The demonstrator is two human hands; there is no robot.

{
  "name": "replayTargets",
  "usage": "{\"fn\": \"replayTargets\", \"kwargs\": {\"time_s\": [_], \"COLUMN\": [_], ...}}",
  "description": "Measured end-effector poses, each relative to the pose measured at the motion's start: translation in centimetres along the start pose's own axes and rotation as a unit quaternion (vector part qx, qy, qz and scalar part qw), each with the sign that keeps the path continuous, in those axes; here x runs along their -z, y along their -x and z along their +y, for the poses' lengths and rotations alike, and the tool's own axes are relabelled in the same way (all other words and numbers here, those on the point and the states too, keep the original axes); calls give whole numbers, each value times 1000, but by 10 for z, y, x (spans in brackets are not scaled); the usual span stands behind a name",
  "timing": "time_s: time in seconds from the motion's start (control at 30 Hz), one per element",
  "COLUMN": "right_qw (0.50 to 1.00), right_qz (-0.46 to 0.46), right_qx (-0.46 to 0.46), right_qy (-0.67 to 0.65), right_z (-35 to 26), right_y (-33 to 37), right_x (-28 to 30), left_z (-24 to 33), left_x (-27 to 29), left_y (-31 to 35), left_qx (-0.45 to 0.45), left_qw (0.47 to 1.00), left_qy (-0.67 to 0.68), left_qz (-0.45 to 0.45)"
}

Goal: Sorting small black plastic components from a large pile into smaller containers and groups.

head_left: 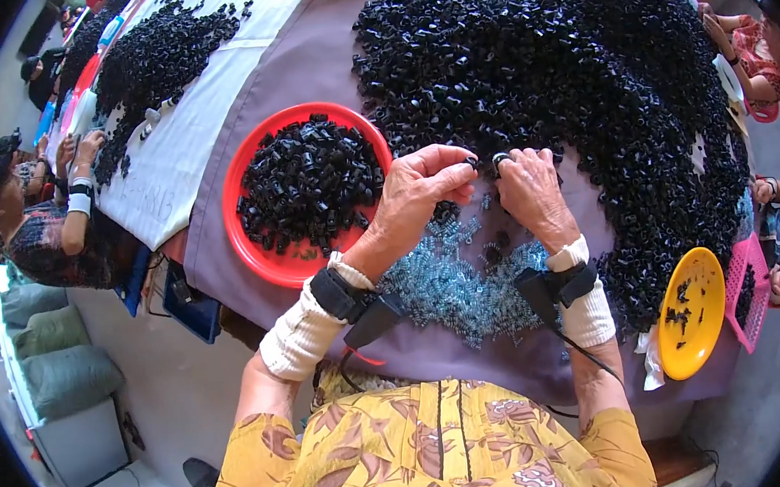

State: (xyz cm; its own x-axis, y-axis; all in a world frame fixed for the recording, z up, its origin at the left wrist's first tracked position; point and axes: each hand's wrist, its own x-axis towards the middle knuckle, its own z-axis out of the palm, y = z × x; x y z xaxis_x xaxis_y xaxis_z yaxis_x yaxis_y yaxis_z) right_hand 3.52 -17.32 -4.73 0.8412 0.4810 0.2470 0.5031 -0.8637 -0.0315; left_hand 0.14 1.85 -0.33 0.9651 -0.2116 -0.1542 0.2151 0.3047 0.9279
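My left hand [420,198] pinches a small black plastic piece [472,162] between thumb and forefinger. Close beside it, my right hand [533,194] is closed, with another small black piece [500,161] at its fingertips; the pieces' exact shape is too small to make out. Under my wrists lies a spread of tiny clear-blue plastic parts [456,293]. To the left of my left hand stands a round red basin [236,223], holding a heap of black pieces [309,181]. Beyond both hands a large mound of black pieces [531,51] covers much of the table.
At the right edge of the purple-grey tablecloth [285,84] lie a yellow plate [693,350] and a pink basket [750,293], both with black bits. A neighbouring white-covered table [159,186] carries more black pieces. Other people sit at the left and right.
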Motion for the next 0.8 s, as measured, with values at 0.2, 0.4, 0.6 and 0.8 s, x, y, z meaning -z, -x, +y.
{"fn": "replayTargets", "kwargs": {"time_s": [0.2, 0.4, 0.6, 0.8], "right_qw": [965, 877, 881, 918], "right_qz": [10, 95, 92, 109], "right_qx": [-65, -95, -68, -22], "right_qy": [-255, -461, -460, -381], "right_z": [-2, -9, -10, -10], "right_y": [-2, -4, -2, -2], "right_x": [42, 68, 68, 74], "left_z": [-2, -2, 2, 1], "left_x": [-2, -8, -13, -14], "left_y": [1, -1, 1, 2], "left_qx": [-6, -21, -49, -57], "left_qw": [1000, 999, 997, 994], "left_qy": [-5, -3, -35, -73], "left_qz": [-10, -47, -57, -50]}}
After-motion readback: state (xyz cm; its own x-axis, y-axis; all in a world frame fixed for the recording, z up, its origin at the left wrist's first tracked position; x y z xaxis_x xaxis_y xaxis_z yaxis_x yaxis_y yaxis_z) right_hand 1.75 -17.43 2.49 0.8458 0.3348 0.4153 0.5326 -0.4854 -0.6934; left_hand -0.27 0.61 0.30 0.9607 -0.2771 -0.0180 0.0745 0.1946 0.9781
